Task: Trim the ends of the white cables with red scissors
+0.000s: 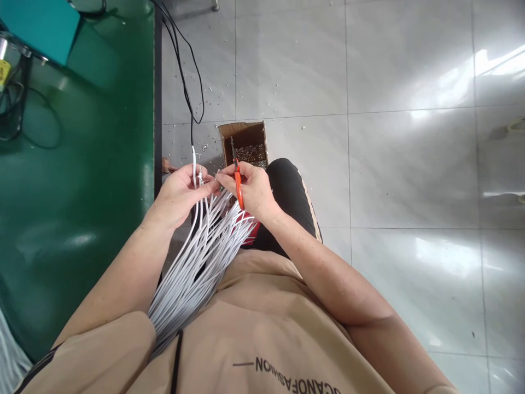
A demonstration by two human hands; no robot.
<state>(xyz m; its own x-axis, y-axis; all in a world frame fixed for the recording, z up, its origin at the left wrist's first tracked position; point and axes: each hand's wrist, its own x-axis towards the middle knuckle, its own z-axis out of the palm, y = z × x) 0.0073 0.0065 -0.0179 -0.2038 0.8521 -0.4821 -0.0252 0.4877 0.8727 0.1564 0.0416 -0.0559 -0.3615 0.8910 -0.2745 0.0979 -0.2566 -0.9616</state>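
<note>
My left hand [180,191] is closed, pinching a few white cables [193,164] between thumb and fingers. One of them meets a black cable [192,128] just above that hand. A pair of slim pliers with orange handles [239,189] lies in my right hand [256,191], its dark jaws pointing up and away from me. The right thumb and forefinger also pinch at a thin wire end beside the left fingertips; the exact spot is too small to make out. From both hands a thick bundle of white cables [192,273] slopes down across my lap.
An open cardboard box [241,129] with small scraps inside stands on the floor beyond my hands. More scraps dot the tiled floor [287,71]. To the left is a green-topped table [102,164] carrying a teal box [45,27] and black cords.
</note>
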